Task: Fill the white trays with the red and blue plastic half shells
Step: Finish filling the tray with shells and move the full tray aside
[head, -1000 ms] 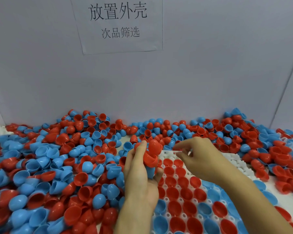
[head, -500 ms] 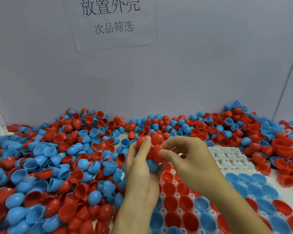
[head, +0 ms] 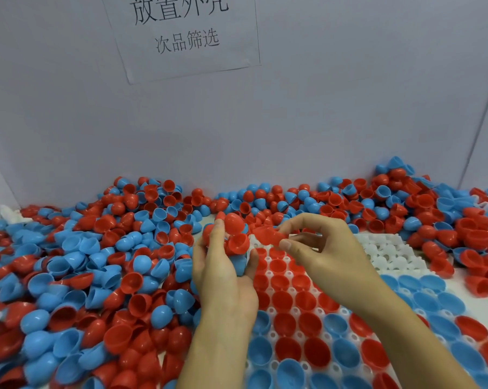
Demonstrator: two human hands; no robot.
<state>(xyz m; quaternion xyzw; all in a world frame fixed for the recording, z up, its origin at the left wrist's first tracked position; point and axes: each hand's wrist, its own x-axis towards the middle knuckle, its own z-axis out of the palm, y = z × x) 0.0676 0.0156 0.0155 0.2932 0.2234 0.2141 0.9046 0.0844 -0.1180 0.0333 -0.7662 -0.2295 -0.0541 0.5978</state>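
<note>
While the left hand [head: 223, 265] cups a clutch of red and blue plastic half shells [head: 235, 234], the right hand [head: 318, 248] pinches one red plastic half shell [head: 268, 235] just beside it, above the partly filled white plastic tray [head: 293, 318].

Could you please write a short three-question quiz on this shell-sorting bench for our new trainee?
1. True or false: the right hand pinches a red half shell.
2. What does the left hand hold? A) one blue shell B) a bunch of shells C) nothing
3. Which part of the white tray has bare pockets: the far right end or the near end?

Key: 1 true; 2 B; 3 the far right end.
</note>
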